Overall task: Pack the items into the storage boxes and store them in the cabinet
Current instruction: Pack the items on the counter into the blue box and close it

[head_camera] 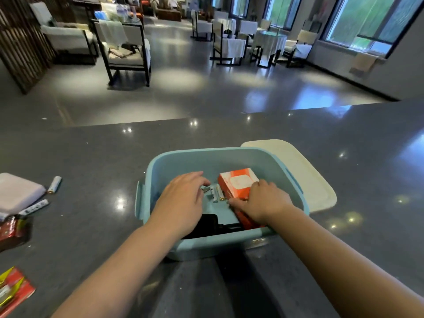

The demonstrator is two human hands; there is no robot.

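Observation:
A light blue storage box (229,154) stands on the grey counter in front of me. Inside lie an orange and white carton (238,182), a few small batteries (216,193) and a black item (211,223) near the front wall. My right hand (259,203) grips the near end of the orange carton inside the box. My left hand (183,200) reaches into the box with fingers spread flat over the batteries, holding nothing that I can see. The box's cream lid (305,173) lies flat on the counter, just behind and right of the box.
On the counter's left lie a loose battery (54,184), a white tube (34,207), a pale folded cloth (18,193), a red packet (11,230) and red-yellow packs (11,288) at the front edge. Chairs and tables stand on the floor beyond the counter.

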